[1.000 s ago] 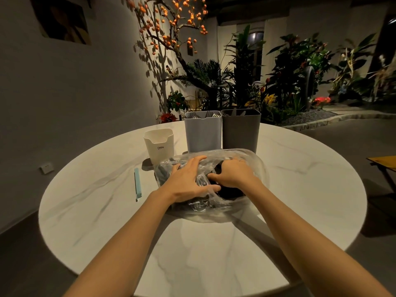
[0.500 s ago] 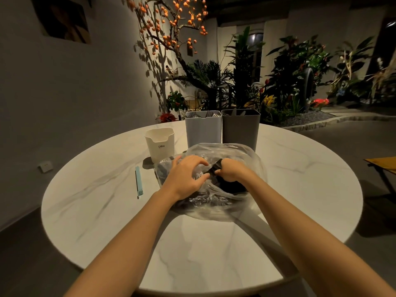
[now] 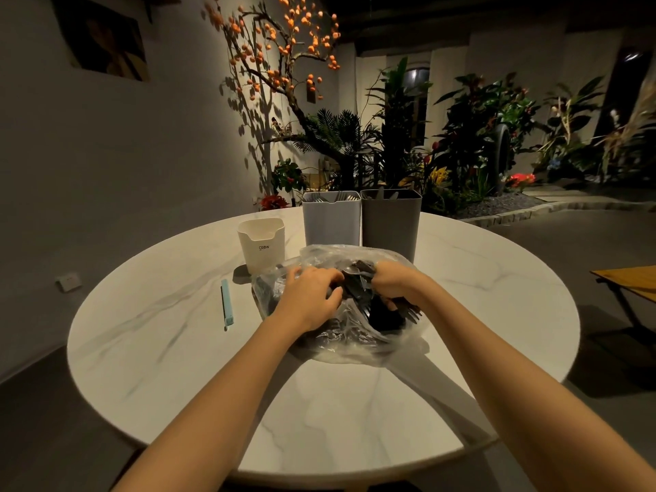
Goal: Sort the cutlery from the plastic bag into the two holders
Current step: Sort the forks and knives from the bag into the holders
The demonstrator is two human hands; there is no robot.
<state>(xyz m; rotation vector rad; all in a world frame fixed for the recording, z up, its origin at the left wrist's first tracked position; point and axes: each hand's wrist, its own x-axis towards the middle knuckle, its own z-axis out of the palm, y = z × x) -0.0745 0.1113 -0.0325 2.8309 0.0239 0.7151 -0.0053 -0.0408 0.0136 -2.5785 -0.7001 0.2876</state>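
A crumpled clear plastic bag (image 3: 355, 346) lies on the round marble table (image 3: 355, 420), holding dark cutlery (image 3: 358, 284). My left hand (image 3: 310, 298) grips the bag's plastic at its left side, fingers curled. My right hand (image 3: 392, 282) is curled round a bundle of dark cutlery at the bag's mouth, and fork tines (image 3: 411, 314) stick out below it. Behind the bag stand two holders side by side: a light grey holder (image 3: 332, 225) with metal forks in it and a dark grey holder (image 3: 390, 229) with several pieces showing above the rim.
A white cup (image 3: 261, 245) stands left of the holders. A light blue bag clip (image 3: 226, 305) lies on the table left of the bag. Plants fill the room behind the table, and a wooden stool (image 3: 632, 282) stands at the right.
My right hand has closed round the dark cutlery and drawn it up at the bag's mouth, so the fork tines now show. My left hand has curled tighter on the plastic.
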